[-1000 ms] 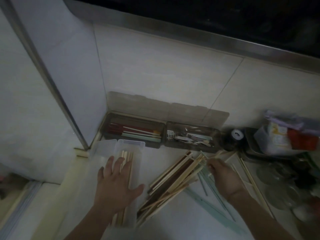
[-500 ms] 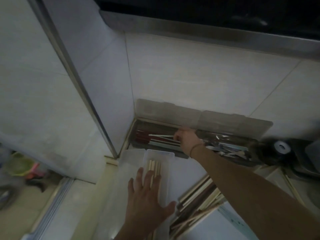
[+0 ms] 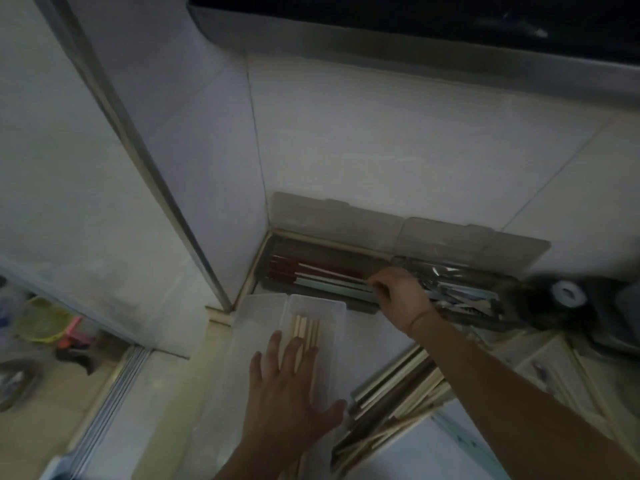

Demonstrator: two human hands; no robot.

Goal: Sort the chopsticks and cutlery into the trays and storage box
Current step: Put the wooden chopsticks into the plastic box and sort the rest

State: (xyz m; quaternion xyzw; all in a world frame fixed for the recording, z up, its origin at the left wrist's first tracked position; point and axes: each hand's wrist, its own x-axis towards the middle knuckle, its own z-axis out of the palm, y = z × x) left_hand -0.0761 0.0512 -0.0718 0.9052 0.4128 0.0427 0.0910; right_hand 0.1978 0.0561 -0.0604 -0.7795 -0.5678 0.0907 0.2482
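The white counter (image 3: 363, 344) runs from the tiled corner toward the camera and carries everything. Against the back wall stands the long grey tray (image 3: 273, 251) with its lid leaning up on the tiles. Its long axis goes left to right along the wall. In it lie dark red chopsticks (image 3: 287, 268) and pale green chopsticks (image 3: 332, 287), all parallel to the wall, with the red ends toward the left corner. Just right of it is a second grey tray (image 3: 512, 282), holding mixed cutlery (image 3: 457, 296) which is blurred and cannot be told apart.

In front of the left tray stands the clear storage box (image 3: 336, 306). Its long axis runs from the wall toward the camera, at a right angle to the trays. Wooden chopsticks (image 3: 306, 329) lie inside, along the length of the box, with the far ends pointing at the wall.

To the right of the box there is a loose pile of chopsticks (image 3: 394, 396), wooden and dark ones, lying diagonally from lower left to upper right.

The left hand (image 3: 291, 393) lies flat with spread straight fingers on the box and on the chopsticks in it, and grasps nothing. The right hand (image 3: 398, 296) reaches to the right end of the left tray, and its curled fingertips pinch the ends of the pale green chopsticks there.
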